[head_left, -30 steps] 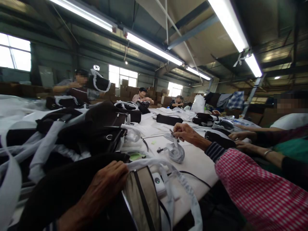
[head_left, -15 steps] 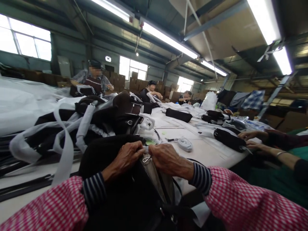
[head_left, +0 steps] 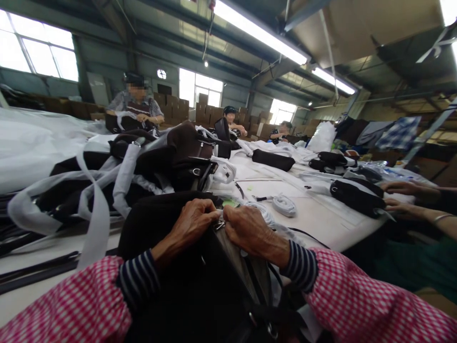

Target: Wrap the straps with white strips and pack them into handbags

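In front of me stands a black bag [head_left: 178, 281], its grey lining [head_left: 233, 252] showing on the right side. At its top edge my left hand [head_left: 194, 221] is closed, thumb and index finger pinching a bit of white wrapping [head_left: 216, 215]. My right hand [head_left: 252, 233] is closed right beside it, fingers curled at the same wrapping. Just below the fingertips a small silver metal clasp [head_left: 219, 226] shows. What lies inside the right fingers is mostly hidden. More metal fittings [head_left: 271, 329] hang low on the bag.
Black bags with white-wrapped straps [head_left: 124, 176] pile up at left on the white table [head_left: 321, 233]. A coiled white-wrapped strap [head_left: 283, 205] and a black pouch [head_left: 273, 159] lie beyond. At right, a co-worker's hands [head_left: 403, 205] touch another black pouch [head_left: 357, 195]. More people work across the table.
My view has turned slightly to the right and down. Both hands keep their pinch at the bag's top edge; the metal clasp sits at a different angle.
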Available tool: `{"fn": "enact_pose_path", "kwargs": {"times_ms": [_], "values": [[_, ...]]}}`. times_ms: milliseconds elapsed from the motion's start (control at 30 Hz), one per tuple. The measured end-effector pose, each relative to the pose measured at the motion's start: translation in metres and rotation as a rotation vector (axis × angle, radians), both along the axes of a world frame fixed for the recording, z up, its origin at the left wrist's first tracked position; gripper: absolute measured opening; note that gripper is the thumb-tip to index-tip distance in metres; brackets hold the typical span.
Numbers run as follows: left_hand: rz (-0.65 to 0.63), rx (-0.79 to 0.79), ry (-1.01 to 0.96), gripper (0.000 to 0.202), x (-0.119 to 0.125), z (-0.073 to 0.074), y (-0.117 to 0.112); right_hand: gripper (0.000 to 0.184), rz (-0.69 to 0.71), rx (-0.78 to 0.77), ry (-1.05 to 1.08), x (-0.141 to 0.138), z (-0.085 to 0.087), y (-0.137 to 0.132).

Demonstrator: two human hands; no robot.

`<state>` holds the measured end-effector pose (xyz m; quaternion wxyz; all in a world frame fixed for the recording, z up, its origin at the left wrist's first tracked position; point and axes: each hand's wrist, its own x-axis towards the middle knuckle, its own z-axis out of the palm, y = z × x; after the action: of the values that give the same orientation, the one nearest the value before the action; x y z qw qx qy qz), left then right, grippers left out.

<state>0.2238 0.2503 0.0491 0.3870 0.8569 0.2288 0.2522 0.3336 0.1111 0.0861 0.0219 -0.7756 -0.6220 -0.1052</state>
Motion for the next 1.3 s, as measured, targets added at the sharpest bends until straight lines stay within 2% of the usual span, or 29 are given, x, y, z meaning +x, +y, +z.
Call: {"fn": "enact_pose_path", "kwargs": {"times_ms": [233,533,800,1000,1167,1300], "values": [[0.019,-0.009,-0.014,0.027,0.001,0.001,-0.002,0.021,0.04,-0.004,0.007,-0.001,0.005,-0.004],[0.034,-0.017,-0.016,0.027,-0.001,0.001,-0.004,0.021,-0.007,-0.042,0.004,-0.005,0.006,0.0],[-0.017,-0.017,-0.019,0.026,-0.001,0.0,-0.002,0.024,0.033,-0.039,0.059,-0.001,0.002,0.003],[-0.117,-0.005,0.006,0.033,-0.003,-0.002,0.002,0.02,0.103,0.029,0.302,0.012,0.005,0.008],[-0.14,0.045,0.071,0.041,-0.002,-0.004,0.005,0.011,0.091,-0.08,0.628,0.024,0.009,0.017],[-0.182,0.041,0.117,0.043,0.0,-0.008,0.015,0.007,0.124,-0.064,0.697,0.028,0.007,0.022]]}}
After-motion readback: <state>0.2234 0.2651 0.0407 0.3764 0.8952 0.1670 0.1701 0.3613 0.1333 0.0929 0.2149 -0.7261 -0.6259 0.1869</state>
